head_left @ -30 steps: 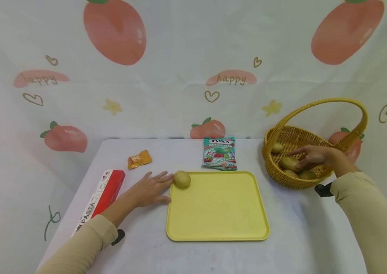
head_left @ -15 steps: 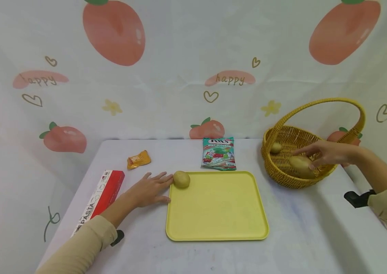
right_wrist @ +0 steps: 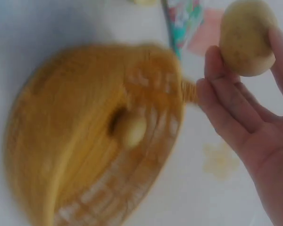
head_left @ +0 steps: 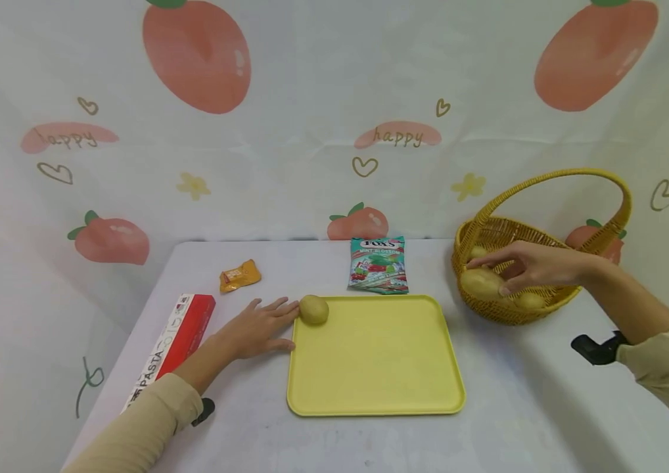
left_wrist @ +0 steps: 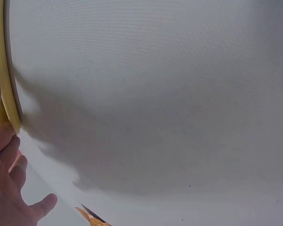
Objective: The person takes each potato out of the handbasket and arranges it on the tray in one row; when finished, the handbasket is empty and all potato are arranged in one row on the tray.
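Note:
My right hand (head_left: 526, 264) pinches a potato (head_left: 482, 284) between thumb and fingers, over the left rim of the yellow wicker basket (head_left: 503, 316). The right wrist view has the held potato (right_wrist: 247, 37) at top right, with the basket (right_wrist: 61, 94) blurred below. Inside the basket, a potato (head_left: 530, 301) lies at the front and another (head_left: 478, 252) at the back left. My left hand (head_left: 257, 328) rests with fingers spread at the left edge of the yellow tray (head_left: 376, 361). Its fingertips are right at a round potato (head_left: 313, 309) in the tray's far left corner.
A green candy bag (head_left: 378, 265) lies behind the tray. An orange packet (head_left: 240, 276) is at the back left, and a red and white pasta box (head_left: 177, 338) lies beside the left forearm. The basket's tall arched handle (head_left: 571, 173) rises above the right hand.
The right hand has taken hold of a potato inside the basket, lifted it and carried it left to the rim. The left hand stays put by the tray.

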Demonstrator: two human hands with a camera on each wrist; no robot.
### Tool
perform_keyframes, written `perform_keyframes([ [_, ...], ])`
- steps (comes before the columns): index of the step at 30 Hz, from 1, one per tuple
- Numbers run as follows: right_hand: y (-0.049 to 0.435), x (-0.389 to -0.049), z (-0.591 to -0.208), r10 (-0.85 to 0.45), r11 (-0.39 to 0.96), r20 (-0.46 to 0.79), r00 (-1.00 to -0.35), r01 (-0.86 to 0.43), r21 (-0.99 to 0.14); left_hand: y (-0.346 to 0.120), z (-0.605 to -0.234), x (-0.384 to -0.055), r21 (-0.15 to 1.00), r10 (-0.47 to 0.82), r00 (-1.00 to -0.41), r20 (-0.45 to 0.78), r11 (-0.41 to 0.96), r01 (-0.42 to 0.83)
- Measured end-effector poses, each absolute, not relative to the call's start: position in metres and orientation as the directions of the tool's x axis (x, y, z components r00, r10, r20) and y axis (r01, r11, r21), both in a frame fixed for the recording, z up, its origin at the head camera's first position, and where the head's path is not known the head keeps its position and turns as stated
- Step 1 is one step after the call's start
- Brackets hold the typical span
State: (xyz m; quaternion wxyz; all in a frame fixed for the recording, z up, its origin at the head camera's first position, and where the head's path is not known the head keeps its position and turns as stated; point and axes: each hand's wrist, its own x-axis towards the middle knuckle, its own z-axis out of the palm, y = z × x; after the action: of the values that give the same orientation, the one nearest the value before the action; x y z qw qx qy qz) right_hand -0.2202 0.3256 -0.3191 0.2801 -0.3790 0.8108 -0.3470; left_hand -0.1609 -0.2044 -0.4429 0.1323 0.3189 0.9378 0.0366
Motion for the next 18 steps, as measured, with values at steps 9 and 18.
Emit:
perform_keyframes([
  [9,0.254,-0.230,-0.353,-0.822,0.419,-0.219,-0.526,-0.297,-0.858,-0.204,-0.443,-0.159,0.137,0.606,-0.764,-0.220,0.795,0.591],
  [18,0.184,-0.235,-0.388,-0.812,0.411,-0.156,-0.562,-0.362,-0.837,-0.204,-0.441,-0.159,0.147,0.605,-0.764,-0.225,0.796,0.587],
])
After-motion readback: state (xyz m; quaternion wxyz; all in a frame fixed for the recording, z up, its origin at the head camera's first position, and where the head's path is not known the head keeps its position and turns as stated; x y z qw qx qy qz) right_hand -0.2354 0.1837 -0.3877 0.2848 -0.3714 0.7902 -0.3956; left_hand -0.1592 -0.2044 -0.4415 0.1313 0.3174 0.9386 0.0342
